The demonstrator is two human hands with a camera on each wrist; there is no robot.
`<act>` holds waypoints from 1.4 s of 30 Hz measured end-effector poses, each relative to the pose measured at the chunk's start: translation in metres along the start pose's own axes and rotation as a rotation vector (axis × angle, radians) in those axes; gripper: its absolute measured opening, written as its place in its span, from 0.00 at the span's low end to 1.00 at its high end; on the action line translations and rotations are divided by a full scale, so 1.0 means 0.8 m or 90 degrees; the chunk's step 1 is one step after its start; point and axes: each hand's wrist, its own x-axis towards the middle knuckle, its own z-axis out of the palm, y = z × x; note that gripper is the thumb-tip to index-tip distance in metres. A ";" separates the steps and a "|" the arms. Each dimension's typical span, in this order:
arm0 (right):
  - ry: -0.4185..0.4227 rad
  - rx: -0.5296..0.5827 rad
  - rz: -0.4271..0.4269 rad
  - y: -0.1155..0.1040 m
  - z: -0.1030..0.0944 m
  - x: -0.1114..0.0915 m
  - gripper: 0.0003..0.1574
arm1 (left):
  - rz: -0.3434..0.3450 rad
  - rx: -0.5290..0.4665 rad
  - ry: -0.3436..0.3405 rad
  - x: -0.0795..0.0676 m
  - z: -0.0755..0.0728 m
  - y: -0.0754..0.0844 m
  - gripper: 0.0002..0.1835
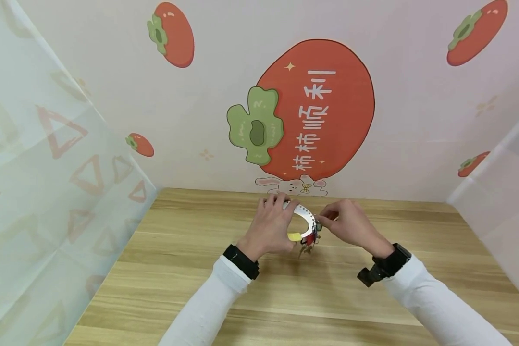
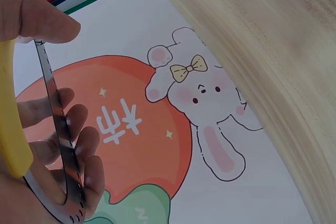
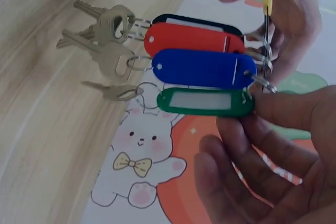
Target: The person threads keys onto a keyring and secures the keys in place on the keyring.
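Note:
My left hand [image 1: 273, 226] grips a large silver metal key ring [image 1: 308, 220], notched along its edge, with a yellow section [image 2: 9, 114]. Its fingers curl round the ring in the left wrist view. From the ring hang a green key tag [image 3: 202, 102], a blue tag [image 3: 184, 67], a red tag [image 3: 184, 39] and a black one [image 3: 212, 23], partly hidden behind the red. Small split rings join several metal keys [image 3: 107, 61] to the tags' far ends. My right hand [image 1: 350, 223] pinches the green tag's end nearest the large ring, thumb and forefinger together there.
Below the hands lies a wood-grain table [image 1: 190, 278]. A pale wall [image 1: 216, 96] with printed persimmons and a rabbit rises along its back edge. Pale patterned panels stand at the left [image 1: 69, 192] and right [image 1: 501, 216].

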 end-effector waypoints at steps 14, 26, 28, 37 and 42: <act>-0.012 0.001 -0.060 0.005 -0.009 0.003 0.04 | 0.012 -0.024 -0.014 0.002 0.001 0.001 0.47; 0.022 -0.053 -0.121 0.006 -0.001 0.005 0.04 | 0.015 -0.020 -0.002 0.002 0.001 -0.001 0.49; 0.010 -0.020 -0.110 0.009 -0.002 0.005 0.04 | 0.012 -0.016 0.000 0.002 0.002 -0.001 0.48; -0.071 0.088 -0.069 0.015 -0.015 0.005 0.05 | 0.008 -0.013 0.002 0.001 0.001 0.000 0.48; -0.104 0.104 -0.057 0.016 -0.023 0.005 0.06 | 0.007 -0.008 0.003 0.001 0.000 0.000 0.48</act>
